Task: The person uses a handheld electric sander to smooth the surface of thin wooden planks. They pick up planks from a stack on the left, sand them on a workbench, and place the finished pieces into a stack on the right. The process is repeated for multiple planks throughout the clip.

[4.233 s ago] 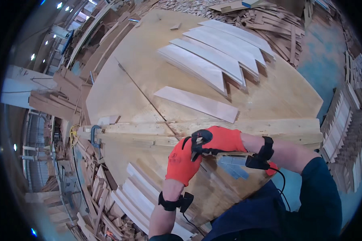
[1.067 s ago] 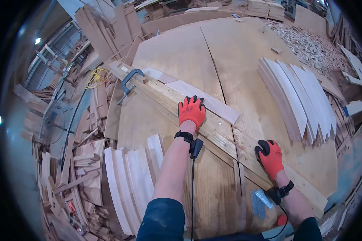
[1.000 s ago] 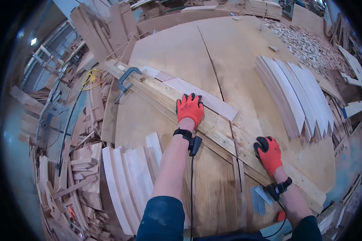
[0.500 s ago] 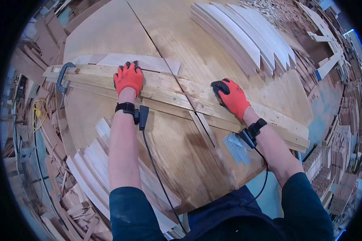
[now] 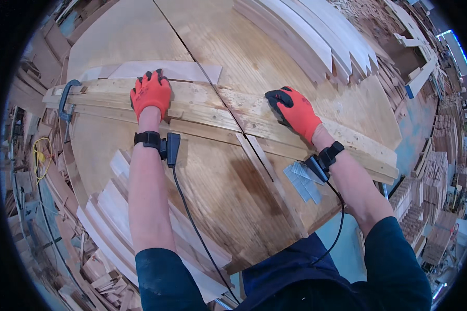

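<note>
Resting on 1 timber beam [image 5: 197, 98]: left hand [image 5: 151, 97], fingers spread, gripping nothing visible, tips over 1 long pale board [image 5: 187, 71] lying along the beam's far edge; right hand [image 5: 297, 113], fingers curled — cannot tell if anything is held. 2 groups of curved boards [image 5: 298, 39]; 1 C-clamp [image 5: 63, 103] at beam's left end. Wooden table [image 5: 213, 192] with 1 dark slot [image 5: 231, 113]; workshop beyond, offcuts [image 5: 106, 277] strewn at left. Both hands hide parts of the beam.
</note>
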Demonstrator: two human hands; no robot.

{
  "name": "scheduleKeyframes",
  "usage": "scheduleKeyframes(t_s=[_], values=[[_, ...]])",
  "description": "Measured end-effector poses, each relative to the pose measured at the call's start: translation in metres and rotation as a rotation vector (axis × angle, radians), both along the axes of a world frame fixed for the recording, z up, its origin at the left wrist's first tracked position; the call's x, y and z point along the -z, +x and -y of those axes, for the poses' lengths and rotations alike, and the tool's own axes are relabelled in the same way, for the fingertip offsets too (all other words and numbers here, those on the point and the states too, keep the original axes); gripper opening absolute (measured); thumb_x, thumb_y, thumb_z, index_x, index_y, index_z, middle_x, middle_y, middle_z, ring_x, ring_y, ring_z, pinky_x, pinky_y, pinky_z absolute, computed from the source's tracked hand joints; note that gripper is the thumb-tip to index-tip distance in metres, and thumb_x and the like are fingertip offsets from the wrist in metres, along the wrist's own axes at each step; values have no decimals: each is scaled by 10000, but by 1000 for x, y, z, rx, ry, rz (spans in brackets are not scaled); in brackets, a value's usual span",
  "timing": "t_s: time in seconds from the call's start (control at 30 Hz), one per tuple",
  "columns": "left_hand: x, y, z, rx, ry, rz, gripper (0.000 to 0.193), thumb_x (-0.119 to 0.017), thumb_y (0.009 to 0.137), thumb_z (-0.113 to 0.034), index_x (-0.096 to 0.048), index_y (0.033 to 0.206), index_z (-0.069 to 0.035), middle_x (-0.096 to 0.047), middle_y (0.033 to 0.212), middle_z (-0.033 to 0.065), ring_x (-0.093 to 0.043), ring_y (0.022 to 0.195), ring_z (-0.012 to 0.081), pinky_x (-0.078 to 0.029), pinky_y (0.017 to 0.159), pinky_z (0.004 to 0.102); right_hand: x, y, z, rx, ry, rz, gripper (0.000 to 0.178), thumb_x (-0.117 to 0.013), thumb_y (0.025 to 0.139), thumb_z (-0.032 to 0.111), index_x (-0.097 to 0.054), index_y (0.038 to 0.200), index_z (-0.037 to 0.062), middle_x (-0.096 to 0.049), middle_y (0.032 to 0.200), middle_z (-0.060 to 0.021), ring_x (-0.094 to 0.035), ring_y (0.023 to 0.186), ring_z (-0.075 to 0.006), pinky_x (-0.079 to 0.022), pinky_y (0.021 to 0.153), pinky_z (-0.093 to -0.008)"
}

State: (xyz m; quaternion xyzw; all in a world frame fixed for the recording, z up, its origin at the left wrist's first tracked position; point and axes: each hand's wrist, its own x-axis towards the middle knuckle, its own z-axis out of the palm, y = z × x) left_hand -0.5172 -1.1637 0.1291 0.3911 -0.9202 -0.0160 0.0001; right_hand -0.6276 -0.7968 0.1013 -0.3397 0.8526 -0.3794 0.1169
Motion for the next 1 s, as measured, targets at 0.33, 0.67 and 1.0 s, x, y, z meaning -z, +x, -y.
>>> scheduleKeyframes(t_s=[0.33,0.67,1.0], values=[[-2,2,-2,2,-6,13,566,-380,1009,-427,-477,1498,-159,-396,1601,90,-299,1504,321,-178,1238,490,5,-21,-16,20,-102,322,307,-619,940,248,-724,1137,36,-743,1022,-170,-696,909,-276,-520,857,-354],[13,-1,0,82,-126,-10,466,-438,1001,-402,-605,1332,-119,-557,1450,106,-444,1396,309,-331,1155,504,12,-22,-20,-84,-124,173,286,-621,948,214,-724,1132,21,-725,1074,-189,-702,994,-301,-532,879,-374],[7,16,1,-37,-126,-176,520,-543,934,-431,-628,1321,-94,-577,1422,102,-471,1352,319,-285,1182,472,-17,-1,0,-19,-33,79,264,-668,894,272,-743,1074,95,-691,1046,-155,-659,1004,-345,-522,876,-428]])
